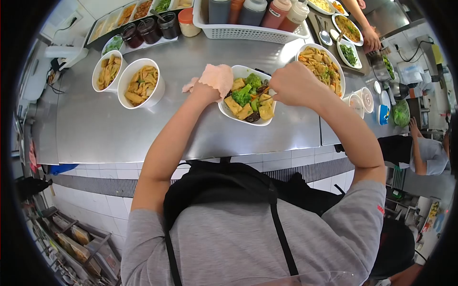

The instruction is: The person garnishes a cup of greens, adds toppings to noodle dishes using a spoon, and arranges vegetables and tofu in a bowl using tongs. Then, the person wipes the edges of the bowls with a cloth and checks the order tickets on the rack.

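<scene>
A white bowl (260, 122) with broccoli (242, 95), tofu pieces (244, 112) and dark pieces stands on the steel counter (191, 138). At its left rim my left hand (212, 88) is closed on a pink cloth, (217, 78) which covers most of the fingers. My right hand (293, 86) is over the bowl's right side, its fingers closed round a thin utensil (265, 99) that reaches into the food; its exact shape is hard to make out. Just behind my right hand stands a large white bowl of noodles (317, 59).
Two white tubs of noodles (143, 81) (109, 71) stand at left. Behind are dark jars (149, 32) and a white basket of sauce bottles (253, 33). Lidded cups (365, 99) stand at right. Another person's hand (371, 40) is at the back right; another person (424, 155) stands far right.
</scene>
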`<action>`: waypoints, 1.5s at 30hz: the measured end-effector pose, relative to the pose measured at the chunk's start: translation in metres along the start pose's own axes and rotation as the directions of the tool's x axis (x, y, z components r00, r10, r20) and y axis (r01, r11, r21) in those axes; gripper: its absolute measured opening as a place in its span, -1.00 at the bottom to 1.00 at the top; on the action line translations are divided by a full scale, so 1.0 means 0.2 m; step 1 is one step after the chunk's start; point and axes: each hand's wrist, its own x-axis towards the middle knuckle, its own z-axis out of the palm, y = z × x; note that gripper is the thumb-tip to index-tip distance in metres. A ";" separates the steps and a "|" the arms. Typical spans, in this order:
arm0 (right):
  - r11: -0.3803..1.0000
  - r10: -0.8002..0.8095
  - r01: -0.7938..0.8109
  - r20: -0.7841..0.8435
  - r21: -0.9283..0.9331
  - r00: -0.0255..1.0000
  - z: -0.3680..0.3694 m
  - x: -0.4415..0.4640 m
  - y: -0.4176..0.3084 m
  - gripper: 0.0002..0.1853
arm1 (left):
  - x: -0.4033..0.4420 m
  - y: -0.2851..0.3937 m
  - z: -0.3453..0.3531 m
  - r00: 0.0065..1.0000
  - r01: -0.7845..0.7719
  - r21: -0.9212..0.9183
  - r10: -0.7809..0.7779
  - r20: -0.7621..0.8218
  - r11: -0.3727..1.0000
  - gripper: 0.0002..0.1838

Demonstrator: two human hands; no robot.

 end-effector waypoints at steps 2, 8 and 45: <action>1.000 -0.012 0.014 0.070 -0.024 0.998 0.00 0.02 0.00 -0.72 | 0.06 -0.06 0.08 0.938 -0.304 0.274 0.336 -0.079 0.912 -0.91; 0.919 0.151 -0.030 -0.282 0.392 0.948 -0.02 -0.14 0.24 -0.64 | 0.06 -0.19 0.07 0.973 -0.160 0.077 0.170 -0.155 0.984 -0.77; -0.156 0.606 0.196 -0.063 0.968 0.793 0.52 -0.14 -0.35 -0.68 | -0.14 -0.12 0.13 0.986 -0.025 0.141 0.047 -0.158 0.990 -0.88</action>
